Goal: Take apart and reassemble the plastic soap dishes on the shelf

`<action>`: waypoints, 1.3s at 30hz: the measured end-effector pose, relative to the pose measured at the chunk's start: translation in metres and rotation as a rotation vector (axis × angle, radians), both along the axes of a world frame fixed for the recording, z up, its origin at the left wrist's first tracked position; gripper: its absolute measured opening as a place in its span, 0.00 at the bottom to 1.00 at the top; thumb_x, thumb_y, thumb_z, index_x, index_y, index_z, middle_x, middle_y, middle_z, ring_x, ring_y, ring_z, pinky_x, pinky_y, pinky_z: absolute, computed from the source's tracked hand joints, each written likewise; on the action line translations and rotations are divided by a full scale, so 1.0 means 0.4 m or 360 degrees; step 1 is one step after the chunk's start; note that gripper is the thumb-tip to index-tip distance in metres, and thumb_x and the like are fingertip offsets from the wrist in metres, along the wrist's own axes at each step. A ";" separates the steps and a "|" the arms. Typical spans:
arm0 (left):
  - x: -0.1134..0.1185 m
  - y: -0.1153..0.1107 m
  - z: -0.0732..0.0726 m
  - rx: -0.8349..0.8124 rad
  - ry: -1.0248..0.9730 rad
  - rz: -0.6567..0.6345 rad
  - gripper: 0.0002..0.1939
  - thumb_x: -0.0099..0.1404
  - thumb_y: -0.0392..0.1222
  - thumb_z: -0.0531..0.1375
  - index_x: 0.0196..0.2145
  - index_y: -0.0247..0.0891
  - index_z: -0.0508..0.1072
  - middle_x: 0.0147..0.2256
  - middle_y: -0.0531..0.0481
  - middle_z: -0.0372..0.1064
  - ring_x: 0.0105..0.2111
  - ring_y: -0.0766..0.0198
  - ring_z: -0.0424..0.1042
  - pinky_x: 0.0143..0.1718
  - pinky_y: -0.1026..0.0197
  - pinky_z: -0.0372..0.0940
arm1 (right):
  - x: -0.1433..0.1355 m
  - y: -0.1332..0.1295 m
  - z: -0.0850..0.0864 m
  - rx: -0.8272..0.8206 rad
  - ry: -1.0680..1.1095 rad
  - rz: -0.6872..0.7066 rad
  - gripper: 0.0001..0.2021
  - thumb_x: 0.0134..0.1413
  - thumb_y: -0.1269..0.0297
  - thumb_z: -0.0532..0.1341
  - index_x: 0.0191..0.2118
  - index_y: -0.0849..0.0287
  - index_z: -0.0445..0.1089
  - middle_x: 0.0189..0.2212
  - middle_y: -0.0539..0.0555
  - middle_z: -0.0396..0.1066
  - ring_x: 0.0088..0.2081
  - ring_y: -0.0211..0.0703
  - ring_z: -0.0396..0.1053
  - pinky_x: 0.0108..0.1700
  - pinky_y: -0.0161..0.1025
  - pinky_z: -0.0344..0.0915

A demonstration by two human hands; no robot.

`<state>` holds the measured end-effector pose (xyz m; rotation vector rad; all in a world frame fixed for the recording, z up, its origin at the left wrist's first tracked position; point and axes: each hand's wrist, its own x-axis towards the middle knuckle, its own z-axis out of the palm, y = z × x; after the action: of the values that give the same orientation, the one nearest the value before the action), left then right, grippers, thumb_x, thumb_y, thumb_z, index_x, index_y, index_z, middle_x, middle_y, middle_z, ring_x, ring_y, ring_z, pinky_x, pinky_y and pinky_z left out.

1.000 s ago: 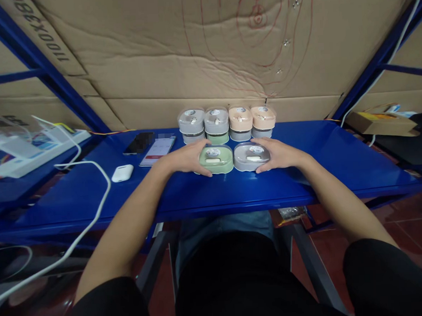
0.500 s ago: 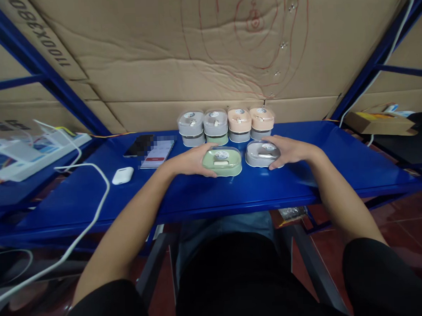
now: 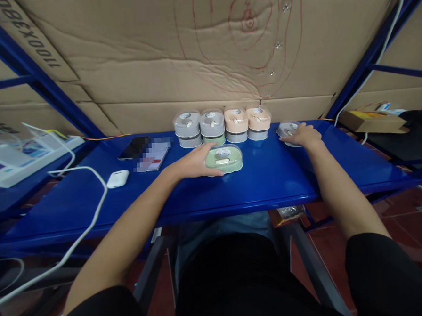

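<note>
A green box with a clear lid (image 3: pixel 228 161) lies on the blue table (image 3: pixel 234 194), and my left hand (image 3: pixel 199 161) grips its left end. Farther back on the right, my right hand (image 3: pixel 306 136) is closed on a grey box with a clear lid (image 3: pixel 287 128), covering its right part. Several stacked boxes form a row at the back: a grey stack (image 3: pixel 187 126), a grey box over a green one (image 3: pixel 212 124), and two with orange tops over grey boxes, one in the middle (image 3: pixel 236 122) and one at the right (image 3: pixel 258 120).
Left of my left hand are a lit phone (image 3: pixel 157 156), a dark phone (image 3: pixel 134 148) and a white earphone case (image 3: pixel 118 179). A white cable (image 3: pixel 94 216) hangs over the left table edge. Cardboard (image 3: pixel 138 62) stands behind; an open carton (image 3: pixel 372 122) is at right.
My right hand has moved right and back with the grey box, away from the green box. My left hand stays on the green box. The view has shifted slightly.
</note>
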<state>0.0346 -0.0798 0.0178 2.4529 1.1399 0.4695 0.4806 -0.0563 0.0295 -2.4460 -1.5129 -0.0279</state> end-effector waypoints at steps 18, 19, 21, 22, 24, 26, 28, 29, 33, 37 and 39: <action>0.001 -0.001 -0.009 -0.0024 0.0054 -0.0027 0.70 0.54 0.73 0.78 0.82 0.39 0.56 0.81 0.26 0.55 0.80 0.24 0.57 0.78 0.30 0.56 | -0.031 0.045 -0.014 0.0120 0.0171 0.0360 0.41 0.57 0.56 0.81 0.68 0.70 0.66 0.67 0.85 0.69 0.69 0.76 0.71 0.67 0.57 0.68; 0.000 -0.002 -0.008 -0.0034 0.0061 -0.0044 0.71 0.53 0.73 0.79 0.82 0.39 0.55 0.81 0.27 0.54 0.80 0.24 0.56 0.78 0.30 0.56 | -0.032 0.045 -0.009 0.0111 0.0147 0.0332 0.42 0.55 0.57 0.82 0.68 0.70 0.66 0.67 0.85 0.70 0.68 0.77 0.71 0.67 0.57 0.69; 0.000 -0.005 -0.007 -0.0042 0.0057 -0.0104 0.72 0.52 0.70 0.80 0.82 0.40 0.54 0.82 0.28 0.52 0.81 0.25 0.55 0.79 0.31 0.56 | -0.031 0.037 0.007 0.0091 0.0097 0.0270 0.44 0.52 0.55 0.83 0.67 0.71 0.68 0.68 0.86 0.69 0.67 0.80 0.72 0.66 0.60 0.70; 0.001 -0.007 -0.007 -0.0040 0.0042 -0.0136 0.71 0.52 0.69 0.80 0.82 0.40 0.54 0.82 0.29 0.52 0.81 0.25 0.55 0.80 0.31 0.55 | -0.032 0.029 0.017 0.0119 0.0066 0.0240 0.42 0.53 0.54 0.83 0.66 0.71 0.69 0.67 0.86 0.69 0.66 0.81 0.73 0.65 0.62 0.71; 0.006 -0.009 -0.012 -0.0043 -0.0008 -0.0189 0.69 0.54 0.66 0.81 0.82 0.39 0.55 0.82 0.28 0.52 0.80 0.26 0.56 0.80 0.31 0.54 | -0.045 0.004 0.037 0.0279 0.0044 0.0302 0.34 0.59 0.48 0.78 0.61 0.68 0.75 0.64 0.82 0.74 0.63 0.81 0.76 0.63 0.66 0.72; 0.015 -0.009 -0.025 -0.0089 -0.0108 -0.0233 0.68 0.56 0.64 0.80 0.82 0.39 0.55 0.81 0.27 0.54 0.79 0.27 0.60 0.79 0.31 0.57 | -0.080 -0.035 0.046 0.0482 0.0167 0.0665 0.30 0.64 0.40 0.72 0.57 0.62 0.79 0.57 0.74 0.80 0.60 0.76 0.78 0.63 0.67 0.74; 0.023 -0.006 -0.043 -0.0157 -0.0244 -0.0266 0.67 0.58 0.61 0.79 0.82 0.39 0.52 0.80 0.25 0.56 0.75 0.30 0.67 0.76 0.31 0.63 | -0.137 -0.083 0.039 0.0466 0.0445 0.1319 0.37 0.61 0.30 0.71 0.63 0.55 0.79 0.60 0.66 0.81 0.61 0.71 0.79 0.64 0.66 0.77; 0.025 -0.003 -0.052 -0.0184 -0.0304 -0.0280 0.66 0.59 0.60 0.79 0.83 0.40 0.51 0.79 0.25 0.57 0.74 0.31 0.69 0.74 0.31 0.66 | -0.169 -0.107 0.028 0.0370 0.0510 0.1622 0.44 0.55 0.28 0.74 0.69 0.51 0.76 0.66 0.64 0.78 0.65 0.72 0.77 0.66 0.68 0.76; 0.021 0.007 -0.067 -0.0151 -0.0326 -0.0264 0.59 0.63 0.56 0.76 0.82 0.42 0.53 0.76 0.26 0.63 0.69 0.34 0.74 0.70 0.32 0.71 | -0.271 -0.184 -0.034 0.0210 0.0247 0.2009 0.54 0.54 0.29 0.76 0.80 0.47 0.65 0.76 0.66 0.66 0.72 0.79 0.68 0.70 0.75 0.71; 0.015 0.003 -0.049 -0.0110 -0.0183 -0.0119 0.54 0.66 0.58 0.72 0.80 0.36 0.56 0.72 0.25 0.67 0.66 0.35 0.77 0.68 0.33 0.72 | -0.256 -0.227 -0.070 0.0286 0.0150 0.1973 0.46 0.63 0.34 0.73 0.80 0.47 0.65 0.69 0.68 0.69 0.66 0.74 0.74 0.68 0.71 0.75; 0.017 -0.002 -0.040 -0.0115 -0.0149 -0.0082 0.53 0.67 0.59 0.71 0.80 0.35 0.57 0.72 0.25 0.67 0.66 0.34 0.77 0.68 0.33 0.72 | -0.207 -0.238 -0.068 0.0376 0.0157 0.1928 0.47 0.61 0.31 0.72 0.78 0.47 0.67 0.66 0.67 0.71 0.64 0.73 0.75 0.67 0.70 0.75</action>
<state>0.0413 -0.0804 0.0017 2.3668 1.0351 0.5128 0.3977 -0.1514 0.0024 -1.0349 -2.4644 0.1332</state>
